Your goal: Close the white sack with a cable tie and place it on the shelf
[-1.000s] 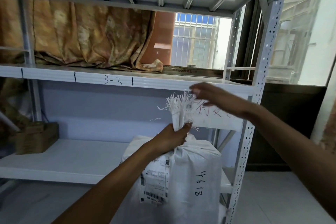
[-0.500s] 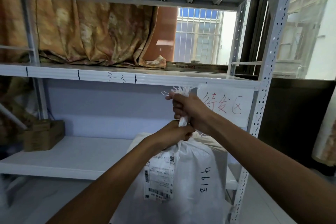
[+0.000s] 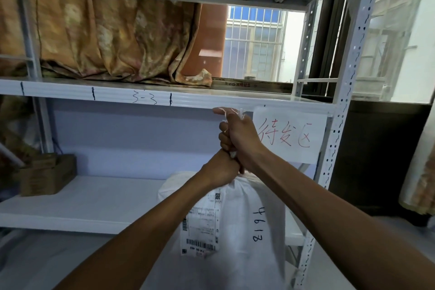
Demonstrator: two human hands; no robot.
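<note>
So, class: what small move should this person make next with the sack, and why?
Probably hoist the sack onto the lower shelf behind it: left hand and right hand both grip its gathered neck. Any tie is hidden.

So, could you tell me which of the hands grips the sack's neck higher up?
The right hand, just below the frayed top of the white sack; the left hand grips directly beneath it.

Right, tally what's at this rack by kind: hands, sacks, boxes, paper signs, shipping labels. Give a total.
Hands: 2 (left hand, right hand, both gripping the sack's neck)
Sacks: 1 (white sack)
Boxes: 1 (cardboard box)
Paper signs: 1 (paper sign)
Shipping labels: 1 (shipping label)
Total: 6
</note>
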